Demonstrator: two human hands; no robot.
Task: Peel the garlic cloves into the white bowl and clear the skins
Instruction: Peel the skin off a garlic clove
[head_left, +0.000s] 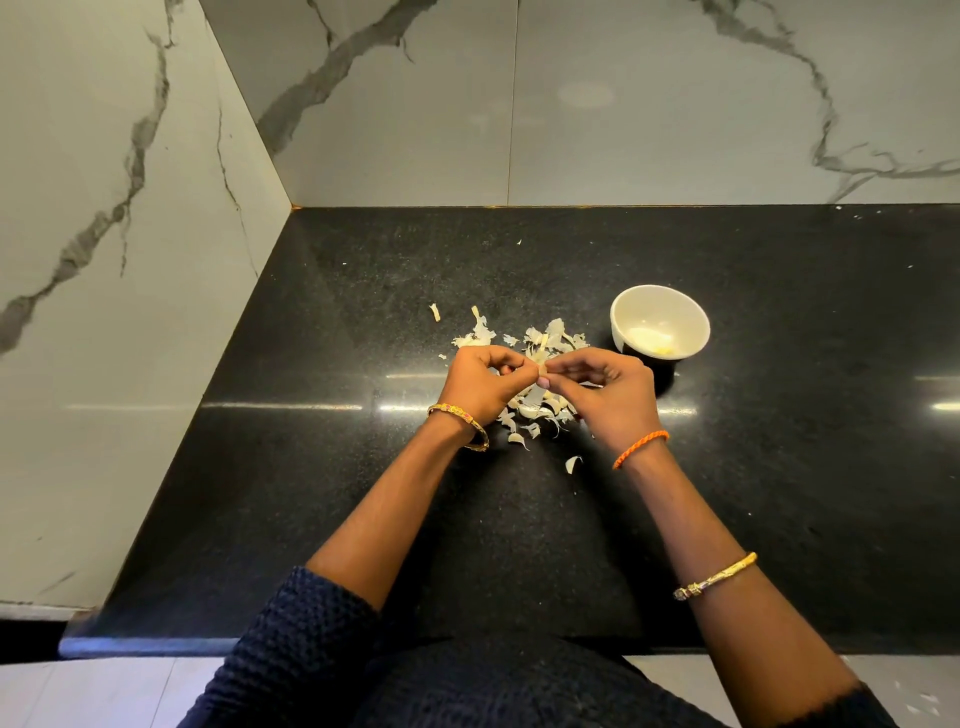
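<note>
I'm watching my left hand (480, 382) and right hand (605, 387) pinching one garlic clove (542, 370) over the skins (540, 343); it's risking slipping onto the black counter (363, 493), missing the white bowl (660, 322).

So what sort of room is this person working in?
Most likely a home kitchen: a black stone countertop set into a corner of marble-look wall tiles, with garlic skins beside a white bowl.

Dark blue knit sleeves (291, 639), gold bangles (460, 426), an orange thread bracelet (640, 449)
</note>
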